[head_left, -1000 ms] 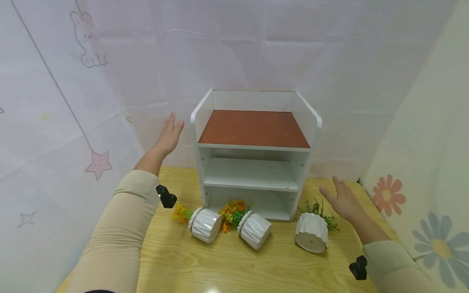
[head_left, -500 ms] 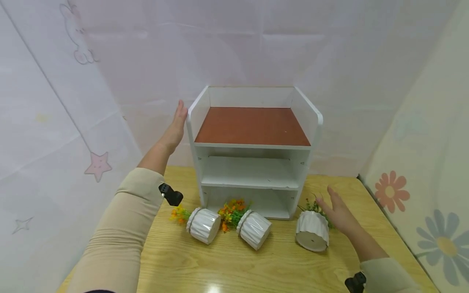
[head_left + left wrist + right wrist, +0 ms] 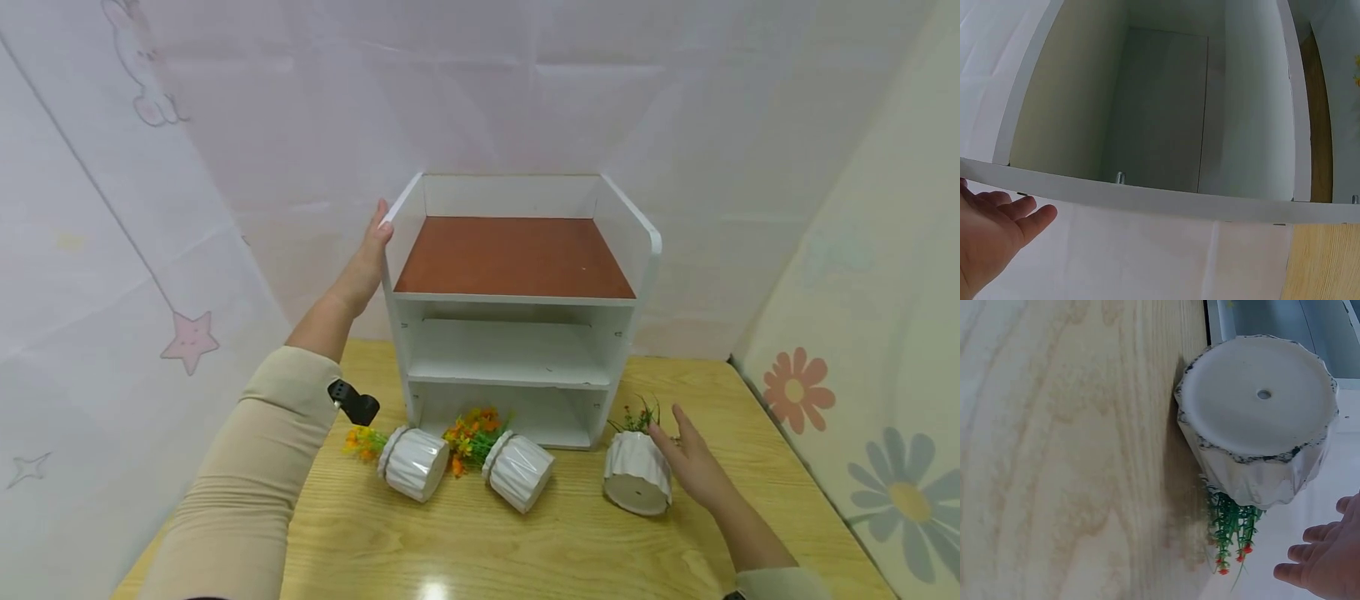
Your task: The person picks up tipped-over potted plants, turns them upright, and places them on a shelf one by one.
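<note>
Arms (image 3: 243, 458) outstretched, left grip (image 3: 363, 271) wide at shelf (image 3: 517, 258), right grip (image 3: 693, 464) wide beside tipped pot (image 3: 636, 473)

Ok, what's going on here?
A person's left hand is at the left side of a boxy white shelf unit with a brown top. Their right hand is close beside a white fluted ceramic pot with red-flowered greenery, not gripping it. That pot lies on its side on the wooden table, as do two similar pots with yellow and orange flowers.
</note>
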The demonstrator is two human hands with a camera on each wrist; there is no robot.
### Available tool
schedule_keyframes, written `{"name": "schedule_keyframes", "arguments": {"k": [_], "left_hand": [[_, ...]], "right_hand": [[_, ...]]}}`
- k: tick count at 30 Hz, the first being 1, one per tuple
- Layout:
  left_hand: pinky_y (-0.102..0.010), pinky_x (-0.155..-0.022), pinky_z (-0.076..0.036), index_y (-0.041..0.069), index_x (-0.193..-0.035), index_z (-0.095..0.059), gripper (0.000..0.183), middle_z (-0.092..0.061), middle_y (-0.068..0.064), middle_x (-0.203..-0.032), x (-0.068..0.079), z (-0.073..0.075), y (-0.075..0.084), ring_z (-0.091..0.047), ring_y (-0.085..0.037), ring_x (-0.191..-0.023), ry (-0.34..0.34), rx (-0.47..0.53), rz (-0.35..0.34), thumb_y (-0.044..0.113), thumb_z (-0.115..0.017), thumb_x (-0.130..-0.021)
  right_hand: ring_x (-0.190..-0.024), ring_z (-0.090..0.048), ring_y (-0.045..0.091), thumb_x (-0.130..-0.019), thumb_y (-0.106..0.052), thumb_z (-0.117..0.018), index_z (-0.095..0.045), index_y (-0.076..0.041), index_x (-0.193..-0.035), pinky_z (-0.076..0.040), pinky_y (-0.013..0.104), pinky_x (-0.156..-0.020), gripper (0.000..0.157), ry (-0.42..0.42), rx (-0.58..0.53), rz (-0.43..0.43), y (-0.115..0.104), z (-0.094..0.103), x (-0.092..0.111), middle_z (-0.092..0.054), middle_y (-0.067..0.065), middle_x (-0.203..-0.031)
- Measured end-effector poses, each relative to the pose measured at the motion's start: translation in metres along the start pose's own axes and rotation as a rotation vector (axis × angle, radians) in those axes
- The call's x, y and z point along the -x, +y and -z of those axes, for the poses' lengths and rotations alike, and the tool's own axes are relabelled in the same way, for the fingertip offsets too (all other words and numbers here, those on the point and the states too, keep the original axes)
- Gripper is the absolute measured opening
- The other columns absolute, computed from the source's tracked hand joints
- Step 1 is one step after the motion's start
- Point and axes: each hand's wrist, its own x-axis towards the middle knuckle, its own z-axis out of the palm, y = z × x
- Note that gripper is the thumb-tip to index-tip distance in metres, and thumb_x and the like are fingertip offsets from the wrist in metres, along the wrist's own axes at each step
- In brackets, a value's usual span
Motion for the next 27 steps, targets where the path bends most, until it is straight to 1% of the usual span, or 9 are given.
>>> {"name": "schedule_keyframes", "arguments": {"k": [4,6,9,11,15,19,22,27], "left_hand": [[-0.06,-0.118,0.007,0.037,-0.156,0.013,0.062,0.018,0.009,-0.164,0.002,-0.001,0.0,0.015,-0.02,-0.151,-0.003,0.056,-0.019,0.049,-0.013,-0.101],[-0.059,-0.118,0.008,0.036,-0.156,0.012,0.063,0.018,0.009,-0.164,0.002,0.0,0.001,0.015,-0.019,-0.151,0.003,0.087,-0.029,0.048,-0.014,-0.101],[-0.056,-0.119,0.01,0.036,-0.157,0.01,0.063,0.017,0.009,-0.165,0.003,0.002,0.002,0.015,-0.018,-0.151,0.02,0.118,-0.04,0.046,-0.015,-0.101],[-0.055,-0.119,0.011,0.035,-0.157,0.011,0.063,0.017,0.01,-0.164,0.004,0.004,0.002,0.016,-0.017,-0.151,0.026,0.136,-0.046,0.045,-0.016,-0.101],[-0.051,-0.119,0.014,0.032,-0.157,0.011,0.064,0.019,0.011,-0.164,0.007,0.007,0.002,0.019,-0.014,-0.15,0.036,0.15,-0.058,0.045,-0.016,-0.101],[-0.05,-0.119,0.015,0.028,-0.157,0.012,0.065,0.019,0.011,-0.164,0.01,0.007,0.0,0.02,-0.013,-0.15,0.039,0.154,-0.069,0.045,-0.016,-0.101],[-0.049,-0.119,0.015,0.027,-0.157,0.012,0.066,0.019,0.01,-0.164,0.011,0.007,-0.002,0.02,-0.013,-0.15,0.038,0.155,-0.074,0.045,-0.016,-0.101],[-0.049,-0.119,0.014,0.027,-0.157,0.012,0.066,0.018,0.009,-0.164,0.012,0.006,-0.003,0.019,-0.013,-0.15,0.036,0.156,-0.078,0.045,-0.016,-0.1]], "right_hand": [[-0.139,0.0,0.063,-0.104,-0.049,-0.032,0.017,-0.005,-0.154,-0.012,0.08,-0.102,0.083,-0.007,-0.036,-0.033,0.0,-0.004,0.01,0.009,0.035,-0.157],[-0.14,0.002,0.062,-0.104,-0.049,-0.033,0.018,-0.005,-0.154,-0.01,0.08,-0.102,0.084,-0.005,-0.059,-0.04,-0.001,-0.006,0.013,0.01,0.034,-0.158],[-0.14,0.001,0.062,-0.104,-0.05,-0.033,0.018,-0.007,-0.154,-0.011,0.08,-0.103,0.084,-0.003,-0.078,-0.054,-0.001,-0.01,0.016,0.011,0.034,-0.158],[-0.14,-0.004,0.063,-0.103,-0.051,-0.034,0.019,-0.007,-0.154,-0.012,0.078,-0.104,0.086,-0.006,-0.097,-0.071,-0.002,-0.013,0.018,0.01,0.034,-0.158],[-0.139,-0.006,0.063,-0.103,-0.052,-0.036,0.019,-0.006,-0.154,-0.014,0.077,-0.105,0.088,-0.027,-0.109,-0.099,-0.002,-0.021,0.02,0.009,0.036,-0.157],[-0.141,0.006,0.061,-0.102,-0.051,-0.039,0.019,-0.002,-0.153,-0.008,0.077,-0.106,0.091,-0.045,-0.128,-0.114,0.001,-0.029,0.021,0.015,0.034,-0.157],[-0.142,0.009,0.058,-0.102,-0.052,-0.039,0.02,-0.003,-0.153,-0.005,0.075,-0.109,0.092,-0.054,-0.144,-0.137,0.002,-0.033,0.022,0.018,0.032,-0.157],[-0.143,0.005,0.057,-0.102,-0.054,-0.036,0.022,-0.005,-0.153,-0.006,0.072,-0.112,0.091,-0.057,-0.156,-0.172,0.001,-0.037,0.024,0.016,0.032,-0.158]]}}
